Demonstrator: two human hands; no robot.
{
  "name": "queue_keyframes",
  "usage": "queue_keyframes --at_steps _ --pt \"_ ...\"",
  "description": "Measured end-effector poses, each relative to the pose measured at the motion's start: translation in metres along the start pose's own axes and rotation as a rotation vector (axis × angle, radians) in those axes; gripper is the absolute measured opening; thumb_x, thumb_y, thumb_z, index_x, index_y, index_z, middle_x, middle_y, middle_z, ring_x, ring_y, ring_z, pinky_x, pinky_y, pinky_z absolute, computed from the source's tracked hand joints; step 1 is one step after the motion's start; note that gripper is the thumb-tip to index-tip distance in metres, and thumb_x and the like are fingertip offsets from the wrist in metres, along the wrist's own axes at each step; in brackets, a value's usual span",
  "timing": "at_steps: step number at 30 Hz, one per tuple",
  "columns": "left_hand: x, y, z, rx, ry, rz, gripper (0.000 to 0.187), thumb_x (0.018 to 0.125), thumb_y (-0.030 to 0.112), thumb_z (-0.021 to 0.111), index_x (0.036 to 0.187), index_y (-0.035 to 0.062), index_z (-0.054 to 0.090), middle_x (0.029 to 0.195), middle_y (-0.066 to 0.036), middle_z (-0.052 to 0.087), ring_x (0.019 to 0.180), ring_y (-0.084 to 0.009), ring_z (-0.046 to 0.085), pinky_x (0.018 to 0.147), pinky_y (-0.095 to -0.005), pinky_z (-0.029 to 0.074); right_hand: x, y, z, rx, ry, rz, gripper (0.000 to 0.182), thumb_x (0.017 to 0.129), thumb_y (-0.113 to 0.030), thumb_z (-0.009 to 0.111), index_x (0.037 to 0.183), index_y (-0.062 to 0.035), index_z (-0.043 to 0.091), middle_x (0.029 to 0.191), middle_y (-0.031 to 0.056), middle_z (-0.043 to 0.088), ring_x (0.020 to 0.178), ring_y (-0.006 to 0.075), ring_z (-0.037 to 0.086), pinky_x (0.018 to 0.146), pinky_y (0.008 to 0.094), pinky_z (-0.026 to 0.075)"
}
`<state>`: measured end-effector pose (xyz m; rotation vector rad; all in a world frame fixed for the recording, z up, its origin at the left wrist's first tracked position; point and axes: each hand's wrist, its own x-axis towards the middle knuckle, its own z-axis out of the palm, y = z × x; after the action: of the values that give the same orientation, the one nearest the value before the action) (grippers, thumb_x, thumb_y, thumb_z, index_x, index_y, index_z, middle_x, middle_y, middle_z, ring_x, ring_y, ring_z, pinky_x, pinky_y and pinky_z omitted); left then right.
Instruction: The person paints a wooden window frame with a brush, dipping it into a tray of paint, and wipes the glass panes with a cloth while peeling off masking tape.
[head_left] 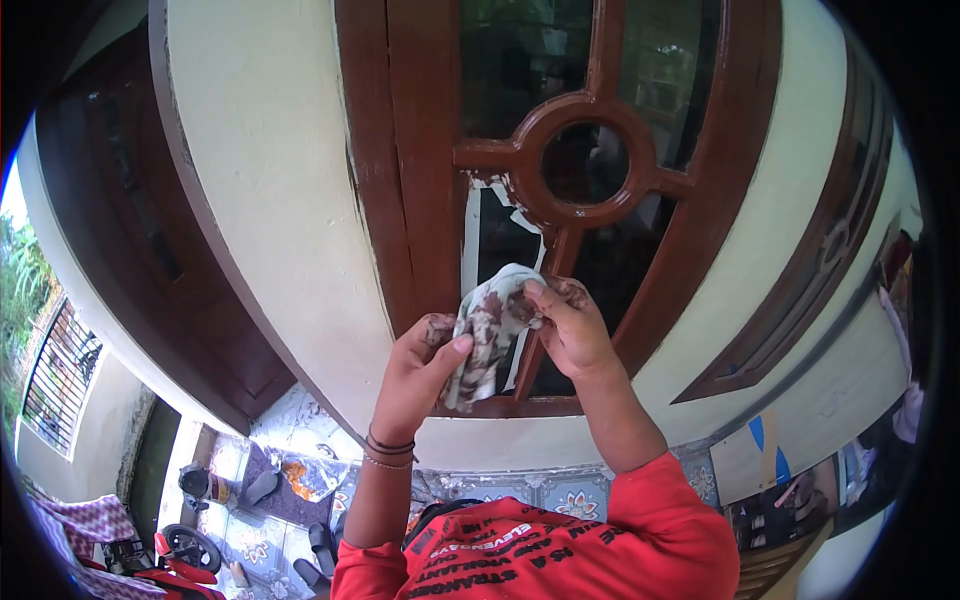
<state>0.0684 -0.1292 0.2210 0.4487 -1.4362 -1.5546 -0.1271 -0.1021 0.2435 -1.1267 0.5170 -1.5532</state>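
Note:
A white rag (490, 335) smeared with brown stains is stretched between my two hands, in front of the window. My left hand (425, 365) grips its lower left side, thumb on top, with dark smudges on the fingers. On the upper right side, my right hand (572, 325) pinches the cloth between thumb and stained fingers. Behind the rag stands a brown window frame (420, 180) with a round centre pane. White masking tape (470, 240), ragged and marked with brown, edges the lower left pane.
A dark brown door (130, 220) is on the left, past a cream wall (260, 150). Slippers (322, 550), a paint tin (205, 483) and a dark mat (285, 498) lie on the patterned tile floor. At the right are a leaning board (745, 465) and a shoe rack (785, 515).

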Motion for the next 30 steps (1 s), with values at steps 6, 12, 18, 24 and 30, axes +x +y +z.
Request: queue_keyframes --at_steps 6,12,18,24,30 --pt "0.012 -0.008 0.028 -0.026 0.072 0.126 0.023 0.085 0.012 0.066 0.099 -0.0029 0.056 0.094 -0.005 0.061 0.083 -0.0078 0.055 0.072 -0.0234 0.046 0.004 -0.001 0.019 0.060 -0.055 -0.162 0.029 0.092 -0.013 0.054 0.116 0.0027 0.056 0.116 0.0114 0.060 0.106 0.0167 0.057 0.095 0.0309 0.042" --pt "0.013 -0.004 0.057 0.812 0.318 0.765 0.016 0.074 -0.003 0.064 0.088 -0.0047 0.058 0.092 -0.016 0.059 0.084 -0.0272 0.061 0.075 -0.0321 0.048 0.005 0.016 0.037 -0.026 -0.099 -0.264 0.035 0.091 -0.016 0.055 0.122 -0.0006 0.049 0.116 0.0136 0.057 0.106 0.0196 0.056 0.094 0.0330 0.044" --pt "-0.004 -0.002 0.057 0.729 0.116 0.764 0.022 0.076 -0.001 0.063 0.098 -0.0045 0.061 0.100 -0.015 0.060 0.089 -0.0285 0.061 0.076 -0.0352 0.049 0.032 -0.048 0.041 -0.583 0.098 -0.393 0.014 0.089 -0.014 0.053 0.093 -0.0009 0.056 0.074 0.0058 0.055 0.061 0.0092 0.051 0.057 0.0213 0.041" --pt "-0.009 -0.014 0.042 0.645 0.103 0.629 0.015 0.080 0.001 0.063 0.093 -0.0052 0.060 0.102 -0.014 0.061 0.087 -0.0231 0.060 0.074 -0.0268 0.048 0.133 -0.168 0.071 -2.049 0.176 -1.209 0.017 0.081 -0.015 0.054 0.094 -0.0053 0.059 0.077 0.0135 0.054 0.075 0.0320 0.057 0.064 0.0441 0.048" --pt "-0.007 -0.020 0.032 0.595 0.093 0.556 0.014 0.080 0.002 0.062 0.092 -0.0049 0.059 0.101 -0.014 0.062 0.085 -0.0208 0.061 0.072 -0.0268 0.049 0.207 -0.235 0.109 -2.491 0.204 -1.488 0.014 0.078 -0.013 0.055 0.082 -0.0034 0.063 0.081 0.0145 0.060 0.080 0.0314 0.057 0.068 0.0426 0.045"
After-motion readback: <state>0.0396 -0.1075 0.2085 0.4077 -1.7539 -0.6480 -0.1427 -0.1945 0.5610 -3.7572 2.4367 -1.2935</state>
